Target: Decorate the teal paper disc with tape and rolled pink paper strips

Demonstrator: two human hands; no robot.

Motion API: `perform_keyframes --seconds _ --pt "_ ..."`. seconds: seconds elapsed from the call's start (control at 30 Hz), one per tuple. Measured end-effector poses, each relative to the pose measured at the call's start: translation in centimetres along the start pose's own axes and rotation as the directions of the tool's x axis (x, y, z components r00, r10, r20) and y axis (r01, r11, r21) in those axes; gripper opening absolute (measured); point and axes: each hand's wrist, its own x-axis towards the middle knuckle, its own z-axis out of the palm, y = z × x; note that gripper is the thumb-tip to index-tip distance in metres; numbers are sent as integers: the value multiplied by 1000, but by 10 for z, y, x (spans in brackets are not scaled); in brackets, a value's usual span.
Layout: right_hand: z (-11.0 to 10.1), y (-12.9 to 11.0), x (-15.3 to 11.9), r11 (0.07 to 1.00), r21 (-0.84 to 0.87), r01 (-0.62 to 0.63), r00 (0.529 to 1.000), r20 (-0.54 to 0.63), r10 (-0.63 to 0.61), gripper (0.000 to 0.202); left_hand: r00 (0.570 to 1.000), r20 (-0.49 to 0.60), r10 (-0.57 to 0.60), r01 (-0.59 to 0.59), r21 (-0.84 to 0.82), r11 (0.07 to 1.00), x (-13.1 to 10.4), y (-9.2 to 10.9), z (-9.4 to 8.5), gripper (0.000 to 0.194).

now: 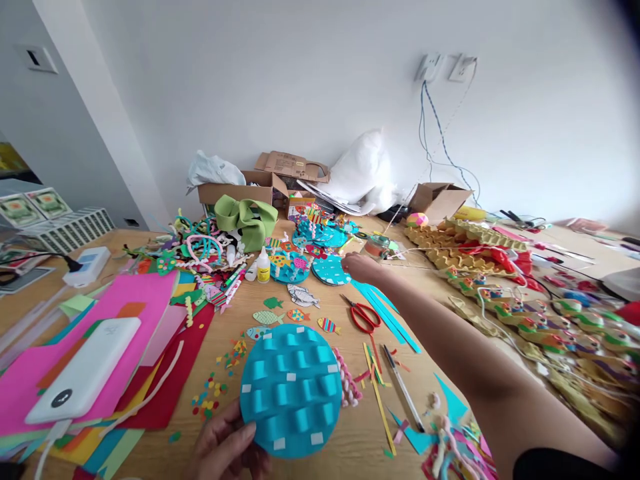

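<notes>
My left hand (227, 443) grips the lower left edge of a round blue disc (291, 393), thumb on top. Raised blue paper loops and small white squares cover its face. My right arm reaches far forward, and my right hand (357, 267) is at the right edge of another blue disc (330, 270); its fingers are too small and partly hidden to read. Between the discs lie paper fish, among them a striped one (329, 326), an orange one (299, 315) and a green one (267, 318). Red-handled scissors (365, 318) rest beside blue paper strips (390, 317).
Coloured paper sheets (145, 333) and a white power bank (85, 370) lie at left. A glue bottle (263, 265) stands mid-table. A pen (403, 387) and pipe cleaners (455, 450) lie near my right arm. Egg cartons (465, 247) fill the right; boxes (240, 192) stand behind.
</notes>
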Motion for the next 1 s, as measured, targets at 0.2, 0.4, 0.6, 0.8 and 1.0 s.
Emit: perform_keyframes --seconds 0.2,0.4,0.6,0.8,1.0 --pt "7 -46 -116 901 434 25 983 -174 56 23 996 -46 78 -76 36 996 -8 12 3 21" --pt "41 -120 -224 697 717 8 991 -98 89 22 988 -29 152 -150 57 987 -7 15 6 18" --pt "67 -167 -258 782 623 -27 977 -149 152 18 978 49 205 -209 116 971 -12 14 10 19" --pt "55 -176 -260 704 710 -2 908 -294 299 17 964 98 248 -261 145 955 -16 13 14 23" --pt "33 -213 -236 -10 999 44 955 -39 294 38 954 126 273 -292 162 943 -18 9 16 26"
